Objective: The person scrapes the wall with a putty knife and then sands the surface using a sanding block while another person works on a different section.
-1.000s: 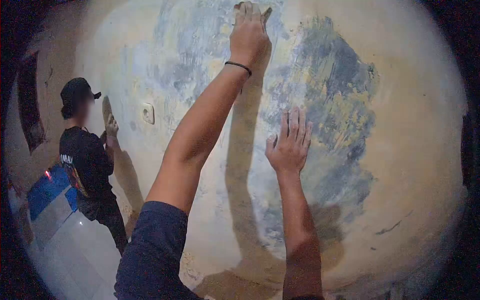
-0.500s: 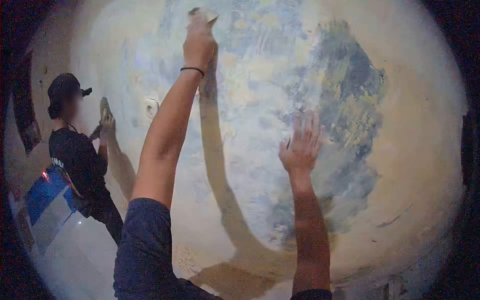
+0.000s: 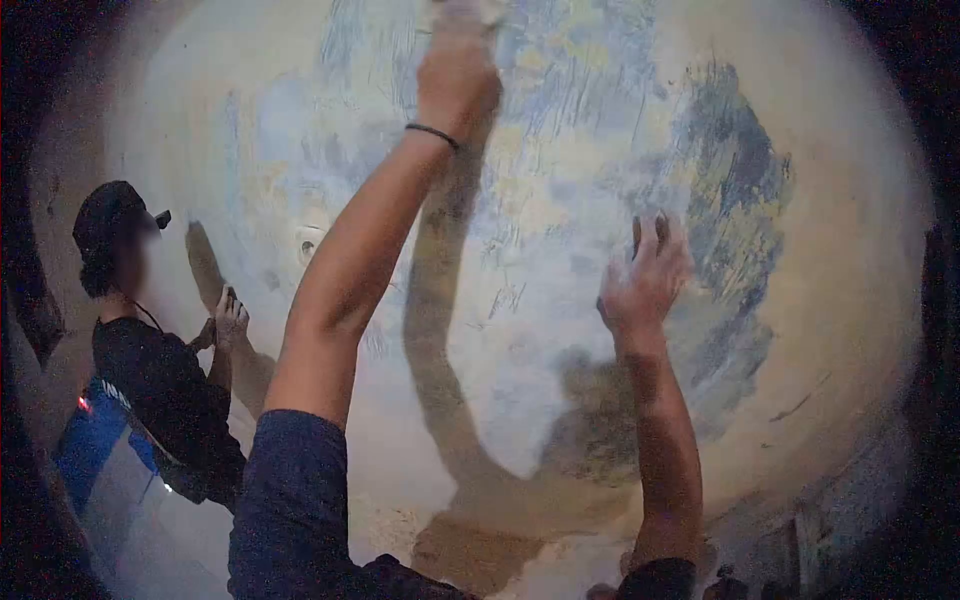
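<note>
Busy at a patchy wall (image 3: 560, 250)
Left hand (image 3: 458, 85): grip too blurry to tell. Right hand (image 3: 650, 280): loose, looks empty. Pushing hard might scratch the wall.

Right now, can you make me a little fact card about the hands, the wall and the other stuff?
Left hand: raised high, fingertips blurred, grip unclear
Right hand: lower, fingers bent, nothing visible in it
Wall: patchy yellow, pale and blue-grey
Wristband: dark, on the left wrist
Wall socket: beside the left arm
Other person: dark shirt, black cap
</note>
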A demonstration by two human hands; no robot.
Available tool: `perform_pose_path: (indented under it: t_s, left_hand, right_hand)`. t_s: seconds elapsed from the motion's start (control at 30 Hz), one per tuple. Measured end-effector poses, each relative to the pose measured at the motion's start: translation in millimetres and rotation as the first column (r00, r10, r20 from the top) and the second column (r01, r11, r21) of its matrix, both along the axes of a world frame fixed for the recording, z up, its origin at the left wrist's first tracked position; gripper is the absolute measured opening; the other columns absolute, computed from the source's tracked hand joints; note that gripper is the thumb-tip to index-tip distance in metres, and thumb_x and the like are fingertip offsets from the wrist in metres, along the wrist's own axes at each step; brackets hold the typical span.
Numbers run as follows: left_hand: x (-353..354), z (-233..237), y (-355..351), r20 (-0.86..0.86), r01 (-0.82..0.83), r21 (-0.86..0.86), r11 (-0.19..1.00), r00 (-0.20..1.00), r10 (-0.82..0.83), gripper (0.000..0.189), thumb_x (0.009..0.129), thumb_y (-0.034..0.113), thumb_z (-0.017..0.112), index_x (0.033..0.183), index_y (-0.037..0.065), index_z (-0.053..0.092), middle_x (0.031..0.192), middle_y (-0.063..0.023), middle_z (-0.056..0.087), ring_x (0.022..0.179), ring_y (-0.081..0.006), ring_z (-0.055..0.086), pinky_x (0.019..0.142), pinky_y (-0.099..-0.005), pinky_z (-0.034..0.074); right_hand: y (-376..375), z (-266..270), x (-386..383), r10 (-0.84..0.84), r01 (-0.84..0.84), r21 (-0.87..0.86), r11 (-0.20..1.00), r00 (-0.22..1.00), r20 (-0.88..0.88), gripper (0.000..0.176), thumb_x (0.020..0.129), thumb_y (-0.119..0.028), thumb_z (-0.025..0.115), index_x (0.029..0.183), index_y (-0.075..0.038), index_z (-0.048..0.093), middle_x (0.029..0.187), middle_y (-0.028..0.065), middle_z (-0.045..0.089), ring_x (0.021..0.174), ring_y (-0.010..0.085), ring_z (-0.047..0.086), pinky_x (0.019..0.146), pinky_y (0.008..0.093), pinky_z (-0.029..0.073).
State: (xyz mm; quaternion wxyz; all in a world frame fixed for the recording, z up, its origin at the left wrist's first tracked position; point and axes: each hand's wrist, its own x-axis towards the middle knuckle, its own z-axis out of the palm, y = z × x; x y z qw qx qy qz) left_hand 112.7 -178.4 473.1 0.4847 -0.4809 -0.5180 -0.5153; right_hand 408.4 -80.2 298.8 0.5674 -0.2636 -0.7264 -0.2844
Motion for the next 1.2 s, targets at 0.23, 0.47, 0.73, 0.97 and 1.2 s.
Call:
perform_pose_path:
  t_s: [0.23, 0.47, 0.73, 0.97, 1.2]
  left_hand:
    - [1, 29, 15, -0.256, 0.027, 0.293, 0.956, 0.965, 0.051, 0.049, 0.096, 0.01, 0.058, 0.144, 0.001, 0.055, 0.147, -0.0245, 0.058, 0.135, -0.0418, 0.056, 0.112, -0.0468, 0.048]
    - [22, 1, 13, -0.359, 0.061, 0.323, 0.945, 0.931, 0.062, 0.044, 0.101, 0.012, 0.056, 0.143, 0.003, 0.057, 0.148, -0.0247, 0.057, 0.14, -0.0411, 0.052, 0.113, -0.0471, 0.048]
    - [-66, -54, 29, -0.05, -0.168, 0.35, 0.921, 0.979, 0.198, 0.055, 0.097, 0.006, 0.055, 0.151, 0.003, 0.052, 0.158, -0.0233, 0.049, 0.148, -0.0394, 0.045, 0.118, -0.0473, 0.043]
    - [8, -130, 33, -0.323, 0.032, -0.054, 0.998, 0.945, -0.048, 0.055, 0.1, 0.011, 0.053, 0.153, 0.0, 0.049, 0.158, -0.0236, 0.049, 0.15, -0.0391, 0.043, 0.119, -0.0464, 0.042]
    - [34, -143, 48, -0.093, 0.101, -0.146, 0.984, 0.989, -0.115, 0.063, 0.098, 0.014, 0.058, 0.158, 0.003, 0.043, 0.16, -0.0253, 0.046, 0.146, -0.0431, 0.046, 0.116, -0.0488, 0.044]
  right_hand:
    - [-11, 27, -70, 0.014, -0.021, 0.152, 0.988, 0.999, 0.046, 0.087, 0.081, -0.025, 0.069, 0.163, -0.02, 0.04, 0.169, 0.0198, 0.029, 0.156, 0.0412, 0.028, 0.128, 0.0589, 0.02]
    - [-15, 25, -63, 0.015, -0.02, 0.114, 0.993, 0.999, 0.039, 0.084, 0.083, -0.028, 0.069, 0.163, -0.023, 0.04, 0.171, 0.015, 0.027, 0.158, 0.0365, 0.027, 0.129, 0.057, 0.02]
    - [-12, 86, -78, -0.014, 0.013, 0.139, 0.99, 1.0, 0.008, 0.078, 0.093, -0.029, 0.064, 0.164, -0.017, 0.036, 0.172, 0.0137, 0.025, 0.159, 0.0359, 0.024, 0.13, 0.0542, 0.019]
    - [9, 90, -88, -0.115, 0.106, 0.157, 0.982, 0.992, 0.046, 0.077, 0.097, -0.037, 0.06, 0.166, -0.016, 0.032, 0.173, 0.013, 0.024, 0.16, 0.0333, 0.022, 0.13, 0.0545, 0.017]
    - [4, 88, -79, -0.023, 0.014, 0.148, 0.989, 0.998, 0.063, 0.074, 0.1, -0.037, 0.058, 0.166, -0.016, 0.032, 0.174, 0.0122, 0.023, 0.16, 0.0337, 0.021, 0.131, 0.0542, 0.016]
